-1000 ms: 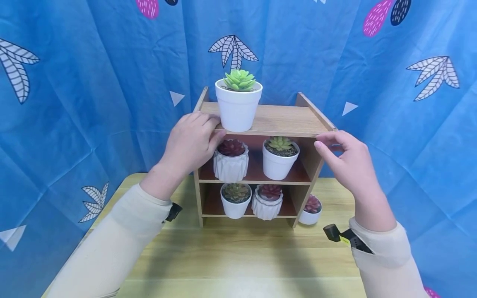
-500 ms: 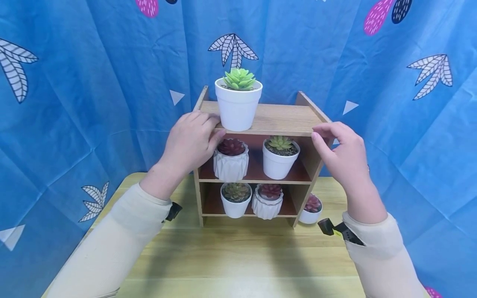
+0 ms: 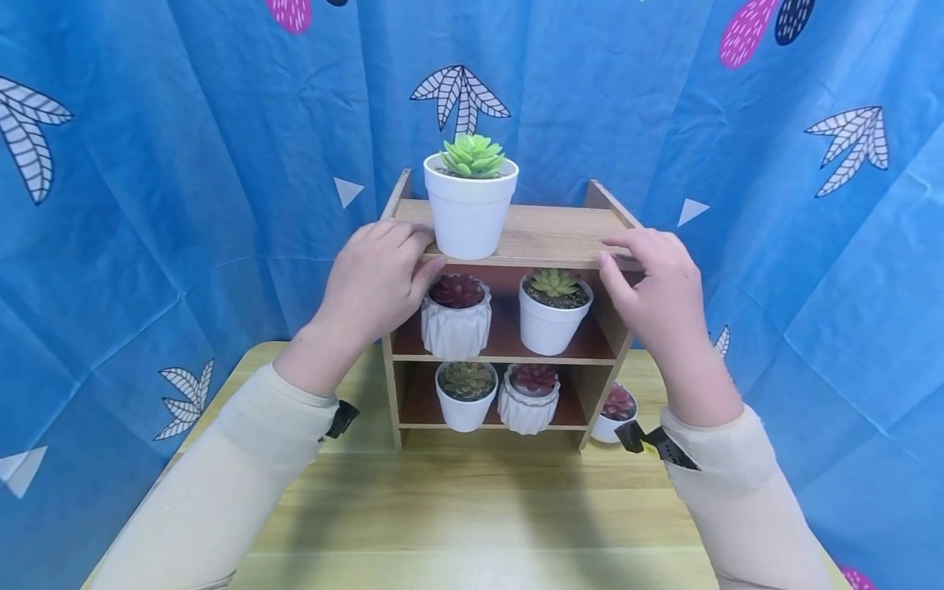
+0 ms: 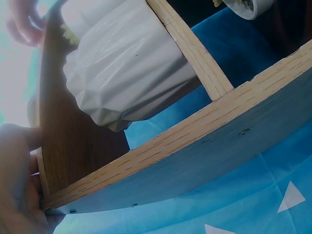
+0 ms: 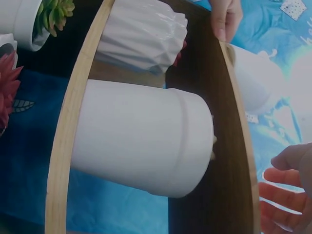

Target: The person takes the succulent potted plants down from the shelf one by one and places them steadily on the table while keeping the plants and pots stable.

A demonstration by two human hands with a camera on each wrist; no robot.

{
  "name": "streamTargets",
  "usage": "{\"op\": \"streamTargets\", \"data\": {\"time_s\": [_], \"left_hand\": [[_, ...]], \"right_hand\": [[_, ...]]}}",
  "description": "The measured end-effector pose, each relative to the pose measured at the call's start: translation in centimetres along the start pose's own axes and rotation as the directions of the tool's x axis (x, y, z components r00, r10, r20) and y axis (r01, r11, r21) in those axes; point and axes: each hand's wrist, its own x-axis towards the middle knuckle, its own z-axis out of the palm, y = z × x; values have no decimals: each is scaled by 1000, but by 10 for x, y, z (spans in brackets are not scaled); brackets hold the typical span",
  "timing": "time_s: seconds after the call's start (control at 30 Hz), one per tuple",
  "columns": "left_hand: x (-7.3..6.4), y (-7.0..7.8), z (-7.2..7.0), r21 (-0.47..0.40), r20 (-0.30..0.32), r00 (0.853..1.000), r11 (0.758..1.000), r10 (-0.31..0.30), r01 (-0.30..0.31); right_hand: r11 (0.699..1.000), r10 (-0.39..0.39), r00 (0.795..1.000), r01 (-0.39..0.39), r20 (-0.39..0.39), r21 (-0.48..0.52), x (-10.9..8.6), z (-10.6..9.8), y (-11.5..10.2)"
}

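A small wooden shelf (image 3: pixel 549 233) holds potted succulents on its levels. My left hand (image 3: pixel 379 274) grips the front left corner of its top board, thumb at the front edge and fingers over the top. Right beside these fingers stands a white pot with a bright green succulent (image 3: pixel 472 205). My right hand (image 3: pixel 656 287) hovers at the right end of the board's front edge, holding nothing. In the right wrist view its loosely bent fingers (image 5: pixel 282 195) show a gap from the board. Below are a ribbed pot with a dark red succulent (image 3: pixel 456 315) and a smooth white pot (image 3: pixel 555 315).
On the lowest level sit a smooth white pot (image 3: pixel 466 401) and a ribbed pot with a red succulent (image 3: pixel 528 401). Another white pot (image 3: pixel 614 418) stands on the wooden table (image 3: pixel 457 508) beside the shelf's right side. A blue curtain (image 3: pixel 295 164) hangs behind.
My right hand has moved left and inward from the shelf's right side panel along the top board's front edge. The left hand, shelf and pots stay in place.
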Motion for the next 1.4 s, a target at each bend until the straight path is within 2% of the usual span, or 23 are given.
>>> {"op": "streamTargets", "data": {"time_s": [0.2,0.4,1.4], "left_hand": [[0,0,0,3,6,1000,1000,-5,5],[0,0,1,5,10,1000,1000,-9,9],[1,-1,2,4,8,1000,1000,-1,1]], "right_hand": [[998,-52,998,53,37,-27,4,10,0],[995,-94,995,95,42,-22,5,17,2],[997,-50,992,58,119,-59,3,22,3]]}}
